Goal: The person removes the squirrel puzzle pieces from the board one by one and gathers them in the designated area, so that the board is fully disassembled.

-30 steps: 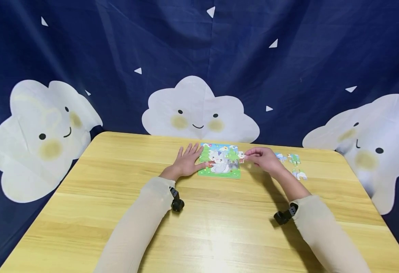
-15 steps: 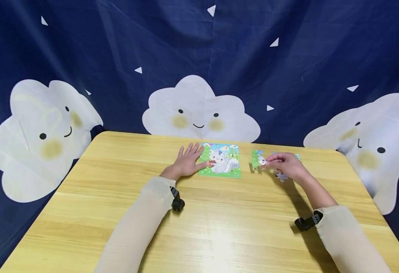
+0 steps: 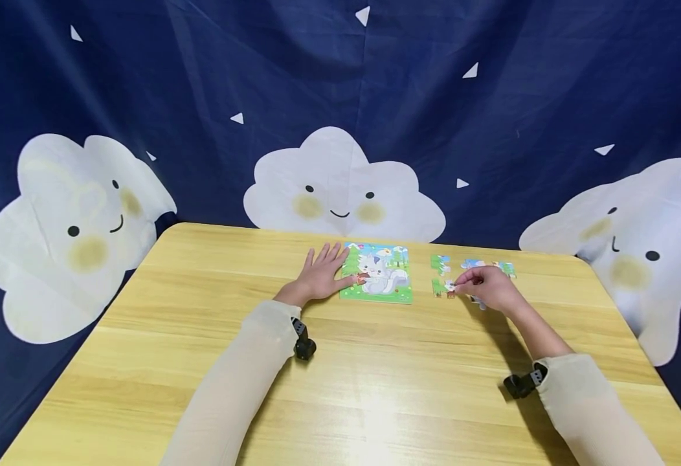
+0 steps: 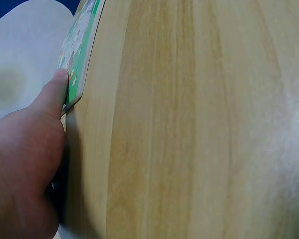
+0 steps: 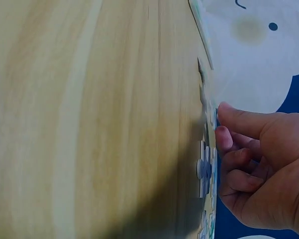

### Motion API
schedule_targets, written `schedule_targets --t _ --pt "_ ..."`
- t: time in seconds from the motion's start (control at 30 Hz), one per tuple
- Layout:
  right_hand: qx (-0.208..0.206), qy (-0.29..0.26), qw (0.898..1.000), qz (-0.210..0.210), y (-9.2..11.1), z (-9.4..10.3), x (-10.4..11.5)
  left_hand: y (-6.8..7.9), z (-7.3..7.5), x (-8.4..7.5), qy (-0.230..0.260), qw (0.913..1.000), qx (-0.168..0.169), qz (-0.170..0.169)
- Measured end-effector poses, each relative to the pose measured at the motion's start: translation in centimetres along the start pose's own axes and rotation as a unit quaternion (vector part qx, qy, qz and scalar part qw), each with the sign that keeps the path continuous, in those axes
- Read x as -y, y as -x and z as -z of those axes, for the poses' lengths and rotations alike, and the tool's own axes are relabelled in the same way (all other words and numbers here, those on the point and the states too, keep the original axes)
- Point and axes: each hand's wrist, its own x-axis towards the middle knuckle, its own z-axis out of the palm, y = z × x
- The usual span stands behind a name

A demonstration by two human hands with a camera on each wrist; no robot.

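Note:
A square picture board showing a grey-white squirrel lies toward the far edge of the table. My left hand is spread flat at its left side, the thumb lying over the picture; in the left wrist view the thumb presses on the board's green border. To the right, my right hand pinches the right end of a green and white jigsaw piece between thumb and fingertips, low over the table. Just behind it lies another jigsaw piece with a green tree.
More jigsaw pieces lie behind and under my right hand, partly hidden by it. In the right wrist view, a piece with a knob lies beside the fingers. The wooden table ends at a dark blue curtain with clouds.
My right hand has drawn back to the right from the board with the jigsaw piece. It has lowered it in front of another piece, which now lies separate. The left hand stays put.

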Motion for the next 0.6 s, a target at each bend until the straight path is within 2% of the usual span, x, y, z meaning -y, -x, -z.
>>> schedule_targets --t 0.2,0.4,0.6 --pt "-0.008 0.016 1.0 0.019 -0.1 0.0 0.5 0.2 0.2 -0.2 0.002 1.0 -0.005 -0.003" --pt "-0.017 0.001 0.998 0.059 -0.7 -1.0 2.3 0.3 0.3 -0.5 -0.001 0.9999 -0.011 0.002" --pt "-0.006 -0.007 0.996 0.084 -1.8 -2.7 4.7 0.0 0.4 -1.2 0.016 0.9987 -0.043 0.022"
